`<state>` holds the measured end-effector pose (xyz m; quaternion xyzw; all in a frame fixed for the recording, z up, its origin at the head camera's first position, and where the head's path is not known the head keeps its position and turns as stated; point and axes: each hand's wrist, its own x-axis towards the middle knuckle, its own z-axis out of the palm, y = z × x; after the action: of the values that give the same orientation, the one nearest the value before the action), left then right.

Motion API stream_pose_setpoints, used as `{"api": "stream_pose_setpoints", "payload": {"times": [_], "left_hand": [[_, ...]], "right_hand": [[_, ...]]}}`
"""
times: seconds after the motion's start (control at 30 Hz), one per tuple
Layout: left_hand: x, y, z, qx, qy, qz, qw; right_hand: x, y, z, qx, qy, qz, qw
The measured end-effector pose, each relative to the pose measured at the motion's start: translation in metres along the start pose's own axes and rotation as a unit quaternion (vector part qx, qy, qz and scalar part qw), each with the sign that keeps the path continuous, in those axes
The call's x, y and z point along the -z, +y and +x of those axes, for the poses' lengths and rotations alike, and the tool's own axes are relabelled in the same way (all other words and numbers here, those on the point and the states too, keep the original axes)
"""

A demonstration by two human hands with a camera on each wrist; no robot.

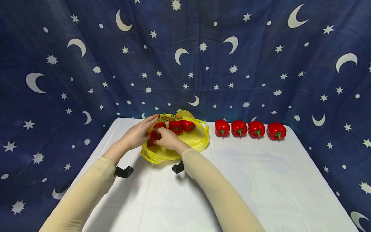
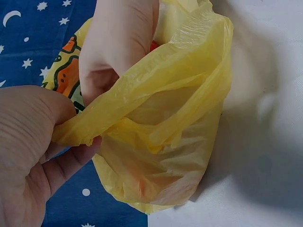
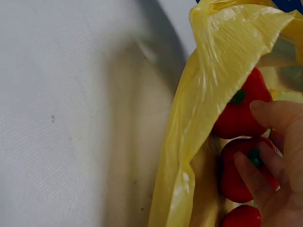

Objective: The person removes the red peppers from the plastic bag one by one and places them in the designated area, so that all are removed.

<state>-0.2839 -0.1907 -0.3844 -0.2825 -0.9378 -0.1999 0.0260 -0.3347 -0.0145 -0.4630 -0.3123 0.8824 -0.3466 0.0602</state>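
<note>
A yellow plastic bag [image 1: 197,140] lies with its mouth spread on the white-covered table. My left hand [image 1: 138,134] is at its left side; in the left wrist view it pinches the bag's rim [image 2: 118,99] between thumb and fingers. My right hand [image 1: 168,139] reaches into the mouth. In the right wrist view its fingers are spread, one fingertip against a red bell pepper [image 3: 244,113] and others over a second pepper [image 3: 232,177]. Several red bell peppers [image 1: 175,127] sit inside the bag, partly hidden by the hands and the plastic.
To the right of the bag, several more red bell peppers [image 1: 239,128] stand in a row along the back of the table [image 1: 255,187], green stems facing front. A dark blue cloth [image 1: 208,74] with moons and stars hangs behind and at both sides.
</note>
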Motion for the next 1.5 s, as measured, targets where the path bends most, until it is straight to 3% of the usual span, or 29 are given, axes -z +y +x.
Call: {"api": "stream_pose_setpoints", "payload": {"times": [0.27,0.47,0.8,1.0,1.23,1.5], "left_hand": [[0.001,0.0,-0.002,0.006,0.002,-0.008,0.9999],[0.001,-0.001,-0.003,0.007,0.002,-0.009,0.9999],[0.0,-0.003,-0.004,-0.002,-0.002,-0.016,0.9999],[0.001,-0.004,-0.004,0.004,-0.001,-0.015,0.9999],[0.0,-0.005,-0.005,0.001,0.004,-0.016,0.9999],[-0.001,-0.005,-0.006,0.004,0.003,-0.014,0.9999]], "right_hand": [[-0.007,-0.01,0.009,0.017,-0.019,-0.075,0.997],[-0.012,-0.012,0.01,0.016,-0.006,-0.115,0.993],[0.001,0.002,-0.004,0.045,-0.026,-0.159,0.986],[0.006,0.004,-0.012,0.056,-0.038,-0.119,0.991],[-0.008,-0.003,-0.008,0.044,-0.032,-0.05,0.997],[-0.015,-0.005,-0.004,0.052,-0.025,-0.042,0.997]]}}
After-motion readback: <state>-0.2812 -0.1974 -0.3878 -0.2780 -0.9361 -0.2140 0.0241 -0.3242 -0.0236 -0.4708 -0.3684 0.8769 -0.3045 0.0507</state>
